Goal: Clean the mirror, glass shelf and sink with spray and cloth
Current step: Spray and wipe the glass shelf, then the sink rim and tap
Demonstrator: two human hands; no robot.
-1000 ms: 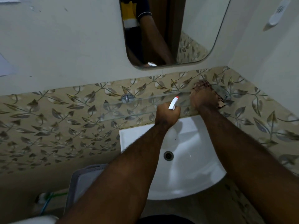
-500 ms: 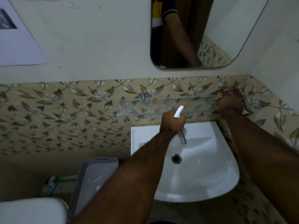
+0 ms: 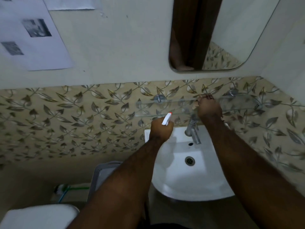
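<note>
A glass shelf (image 3: 165, 107) runs along the leaf-patterned tiles above a white sink (image 3: 189, 182). My right hand (image 3: 208, 109) presses a tan cloth (image 3: 196, 104) onto the middle of the shelf; most of the cloth is hidden under the hand. My left hand (image 3: 160, 129) hovers over the sink's left back corner, just below the shelf's front edge, gripping a spray bottle; only its white head with a red tip (image 3: 167, 119) shows. A mirror (image 3: 231, 35) hangs on the wall above the shelf.
A metal tap (image 3: 193, 131) stands at the sink's back, between my hands. A grey basket (image 3: 102, 176) sits left of the sink, a white toilet lid (image 3: 38, 217) at bottom left. Printed sheets (image 3: 33, 35) hang on the upper left wall.
My right hand with the cloth has slid left along the shelf, from its right end to its middle. The view has shifted, so sink and mirror sit further right. The left hand keeps holding the bottle.
</note>
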